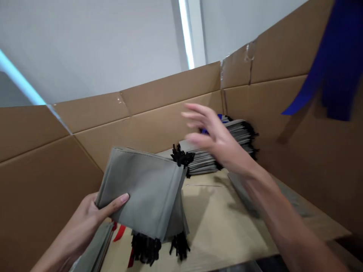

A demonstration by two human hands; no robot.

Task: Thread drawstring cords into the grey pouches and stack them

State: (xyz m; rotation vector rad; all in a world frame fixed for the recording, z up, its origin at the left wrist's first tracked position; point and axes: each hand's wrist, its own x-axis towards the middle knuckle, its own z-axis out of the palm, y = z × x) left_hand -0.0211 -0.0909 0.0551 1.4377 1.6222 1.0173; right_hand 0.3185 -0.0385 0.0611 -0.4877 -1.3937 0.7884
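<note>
My left hand (pixel 93 211) grips a stack of grey fabric pouches (pixel 141 189) by its left edge, thumb on top and fingers underneath. Black cord ends (pixel 146 247) bunch out at the stack's lower and upper right corners. The stack is held tilted and slightly fanned. My right hand (pixel 210 132) is raised to the right of it, fingers apart and blurred by motion, with nothing in it. Behind that hand lies a pile of similar grey pouches (pixel 202 160), partly hidden by the hand, and a second pile (pixel 241 130) sits farther right.
Tall cardboard walls (pixel 170 121) enclose the cardboard surface (pixel 215 219). Blue ribbons (pixel 337 68) hang at upper right. Red ribbon (pixel 119 233) and more grey pieces (pixel 95 245) lie at lower left. A flat grey piece (pixel 244 194) lies under my right forearm.
</note>
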